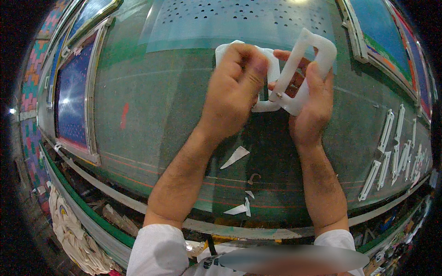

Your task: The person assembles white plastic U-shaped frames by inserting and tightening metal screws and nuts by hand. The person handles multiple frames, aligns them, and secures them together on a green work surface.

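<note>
My right hand (315, 103) grips a white rectangular frame piece (294, 50) with a long slot through its middle. The piece is held tilted above the green table, the fingers behind it and the thumb across its near side. Just left of it, my left hand (237, 85) is closed with thumb and fingers pressed together; what they hold, if anything, is hidden. A second white frame piece (271, 106) shows behind and below my left hand, partly covered by it. I cannot tell whether that hand touches it.
White paper-like scraps (236, 157) lie between my forearms on the green table (152, 110). Several narrow white strips (386, 131) sit at the right. Framed blue screens (73, 94) stand at both sides. Across the back is a translucent sheet (193, 34) with dark holes.
</note>
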Motion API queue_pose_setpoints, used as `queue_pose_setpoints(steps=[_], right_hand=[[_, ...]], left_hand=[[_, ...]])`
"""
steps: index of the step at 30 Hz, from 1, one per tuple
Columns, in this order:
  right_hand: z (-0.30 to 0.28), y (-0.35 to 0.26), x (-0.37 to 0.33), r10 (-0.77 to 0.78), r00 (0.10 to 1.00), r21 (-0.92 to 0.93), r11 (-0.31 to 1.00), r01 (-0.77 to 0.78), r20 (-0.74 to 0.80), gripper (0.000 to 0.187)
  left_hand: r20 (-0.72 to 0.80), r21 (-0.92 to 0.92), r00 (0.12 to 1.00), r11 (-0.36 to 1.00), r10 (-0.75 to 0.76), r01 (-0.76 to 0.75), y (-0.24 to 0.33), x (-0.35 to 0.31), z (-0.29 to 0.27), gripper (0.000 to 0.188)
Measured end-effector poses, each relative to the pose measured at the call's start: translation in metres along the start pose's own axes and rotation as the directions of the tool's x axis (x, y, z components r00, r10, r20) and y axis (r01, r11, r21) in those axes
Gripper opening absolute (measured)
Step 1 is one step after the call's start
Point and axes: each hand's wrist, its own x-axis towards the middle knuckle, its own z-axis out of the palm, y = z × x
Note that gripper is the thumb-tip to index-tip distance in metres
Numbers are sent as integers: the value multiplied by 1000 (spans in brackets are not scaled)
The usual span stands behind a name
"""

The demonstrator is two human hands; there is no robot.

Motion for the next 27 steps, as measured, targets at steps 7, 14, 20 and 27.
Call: queue_pose_setpoints(steps=[7, 14, 20, 27], right_hand=[[-3, -4, 1, -98, 993, 124, 987, 105, -62, 50], [-8, -1, 4, -100, 989, 79, 991, 109, -109, 47], [-8, 3, 5, -95, 994, 79, 992, 99, -58, 43], [-8, 2, 5, -91, 994, 110, 989, 97, -52, 44]], left_hand=[[-111, -306, 949, 919, -294, 249, 18, -2, 0, 32], [65, 171, 929, 922, -363, 348, 12, -5, 14, 36], [142, 470, 969, 876, -200, 112, -1, -6, 15, 36], [40, 337, 962, 911, -268, 240, 6, -7, 18, 34]])
